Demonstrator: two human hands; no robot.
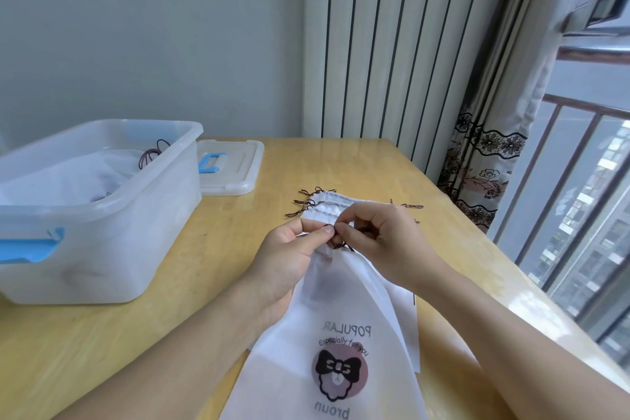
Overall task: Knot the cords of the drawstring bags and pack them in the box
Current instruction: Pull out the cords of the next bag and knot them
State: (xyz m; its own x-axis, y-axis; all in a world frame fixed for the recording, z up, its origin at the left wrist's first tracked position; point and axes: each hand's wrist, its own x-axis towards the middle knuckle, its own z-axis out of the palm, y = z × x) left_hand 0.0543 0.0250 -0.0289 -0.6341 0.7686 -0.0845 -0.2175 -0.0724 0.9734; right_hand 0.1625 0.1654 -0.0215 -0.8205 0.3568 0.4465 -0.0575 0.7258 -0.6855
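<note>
A light wooden bench (211, 283) is seen from above. On its left side stands a clear plastic box (99, 215) with blue latches, white bags visible inside. Just behind the box, a clear lid (235, 167) with a blue handle lies flat. Toward the middle and right, a stack of white drawstring bags (335, 203) with dark cords is laid on the wood.

the bag (327, 351) runs off the bottom edge; fingers (327, 232) hide most of its cord (342, 245).
</note>
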